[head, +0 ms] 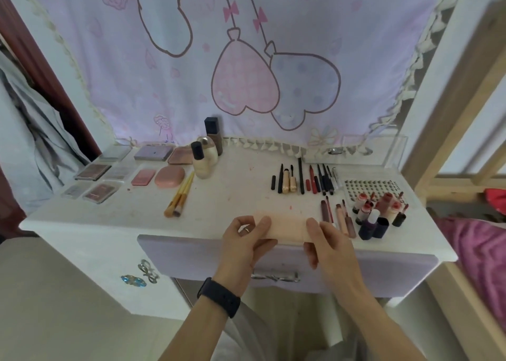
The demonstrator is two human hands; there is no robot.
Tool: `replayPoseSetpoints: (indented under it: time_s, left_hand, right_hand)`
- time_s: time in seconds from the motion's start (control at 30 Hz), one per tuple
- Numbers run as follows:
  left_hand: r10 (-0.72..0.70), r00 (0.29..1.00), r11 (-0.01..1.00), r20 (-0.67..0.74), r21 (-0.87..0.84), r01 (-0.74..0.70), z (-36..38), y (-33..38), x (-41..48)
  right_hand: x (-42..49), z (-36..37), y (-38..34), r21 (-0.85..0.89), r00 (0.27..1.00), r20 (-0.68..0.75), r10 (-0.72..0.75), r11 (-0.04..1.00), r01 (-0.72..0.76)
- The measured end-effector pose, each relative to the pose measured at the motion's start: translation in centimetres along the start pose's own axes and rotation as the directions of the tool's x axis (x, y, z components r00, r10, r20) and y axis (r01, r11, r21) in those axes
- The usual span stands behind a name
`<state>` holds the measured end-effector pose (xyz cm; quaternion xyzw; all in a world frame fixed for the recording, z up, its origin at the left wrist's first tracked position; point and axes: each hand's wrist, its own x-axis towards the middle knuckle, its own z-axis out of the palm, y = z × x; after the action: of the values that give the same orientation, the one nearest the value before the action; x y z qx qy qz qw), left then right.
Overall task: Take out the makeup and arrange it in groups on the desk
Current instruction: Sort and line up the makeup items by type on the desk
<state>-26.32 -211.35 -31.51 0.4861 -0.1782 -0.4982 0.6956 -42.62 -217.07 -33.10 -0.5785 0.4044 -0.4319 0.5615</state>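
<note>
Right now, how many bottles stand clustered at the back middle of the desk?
3: a tall brown bottle by the curtain, a round gold-capped bottle before it, a cream black-capped bottle frontmost. Another might hide behind them.

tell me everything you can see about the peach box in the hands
The peach box is a long, flat, pale rectangle with a matte, plain top; no label or seam shows. It lies level, its long side running left to right, at the front edge of the desk. The left hand grips its left end and the right hand its right end, thumbs on top. Whether it rests on the desk cannot be told.
</note>
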Motion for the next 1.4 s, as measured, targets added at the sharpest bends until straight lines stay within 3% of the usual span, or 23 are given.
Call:
replayPoseSetpoints:
  time_s: [0.07,0.1,0.13,0.2,0.27,0.3,0.37,0.4,0.47,0.5,0.57,0.6,0.67,0.77,0.9,1.03,1.17,1.4]
  left_hand:
    - [0.137,0.99,0.96,0.04,0.241,-0.143,0.3,-0.7,-0.7]
    - [0.248,0.964,0.871,0.094,0.413,-0.265,0.4,-1.2,-1.0]
    - [0.352,0.917,0.722,0.188,0.569,-0.394,0.3,-1.4,-1.2]
    - [0.463,0.758,0.315,0.459,0.715,-0.625,0.0,-1.9,-1.3]
    - [0.465,0.548,-0.083,0.695,0.651,-0.755,0.0,-2.2,-1.0]
    - [0.454,0.447,-0.229,0.771,0.585,-0.778,0.1,-2.4,-0.9]
    - [0.422,0.321,-0.4,0.848,0.492,-0.773,0.5,-2.3,-0.8]
    - [0.405,0.312,-0.416,0.859,0.477,-0.774,0.6,-2.3,-0.8]
    - [0.39,0.409,-0.306,0.825,0.535,-0.788,0.8,-2.1,-1.1]
    - [0.381,0.525,-0.163,0.761,0.614,-0.772,0.9,-1.9,-1.4]
    - [0.277,0.776,0.243,0.567,0.739,-0.628,1.1,-1.5,-2.0]
    - [0.208,0.844,0.431,0.494,0.728,-0.533,1.2,-1.4,-2.2]
    - [0.119,0.889,0.612,0.442,0.673,-0.416,1.3,-1.0,-2.1]
    - [0.05,0.892,0.671,0.448,0.647,-0.362,1.4,-0.5,-2.0]
    - [0.021,0.892,0.672,0.452,0.654,-0.347,1.1,-0.5,-2.0]
    - [-0.017,0.903,0.701,0.429,0.65,-0.295,0.7,-0.3,-1.8]
    - [-0.069,0.897,0.725,0.436,0.639,-0.255,0.3,-0.2,-1.7]
    - [-0.105,0.895,0.762,0.433,0.614,-0.207,-0.1,-0.1,-1.5]
  right_hand:
    - [-0.7,-0.9,0.2,0.03,0.998,-0.018,0.055,0.998,-0.055]
    - [-1.1,-1.4,0.3,0.049,0.995,-0.028,0.092,0.995,-0.091]
    - [-1.4,-1.7,0.3,0.072,0.991,-0.035,0.132,0.989,-0.129]
    - [-1.9,-2.5,0.4,0.132,0.977,-0.017,0.211,0.969,-0.207]
    - [-2.2,-2.9,0.2,0.21,0.956,0.038,0.291,0.933,-0.292]
    - [-2.3,-3.0,0.1,0.248,0.944,0.068,0.324,0.911,-0.331]
    - [-2.5,-3.2,0.1,0.263,0.935,0.11,0.336,0.898,-0.354]
    - [-2.6,-3.3,0.1,0.223,0.944,0.117,0.307,0.918,-0.326]
    - [-2.7,-3.5,0.1,0.059,0.971,0.13,0.202,0.976,-0.211]
    - [-2.8,-3.6,0.1,-0.042,0.98,0.134,0.149,0.989,-0.144]
    - [-2.7,-4.0,0.1,-0.167,0.986,0.156,0.063,0.985,-0.036]
    - [-2.6,-4.4,0.0,-0.189,0.982,0.185,0.036,0.982,-0.001]
    - [-2.4,-5.0,-0.4,-0.196,0.97,0.244,0.017,0.98,0.032]
    - [-2.3,-5.6,-0.7,-0.122,0.954,0.299,0.03,0.992,0.007]
    - [-2.1,-5.6,-1.0,-0.039,0.954,0.292,0.062,0.998,-0.053]
    - [-2.1,-5.8,-1.2,-0.041,0.961,0.27,0.062,0.998,-0.052]
    - [-2.2,-6.1,-1.5,-0.157,0.956,0.291,0.026,0.987,0.021]
    - [-2.3,-5.5,-2.2,-0.134,0.957,0.29,-0.031,0.988,0.073]
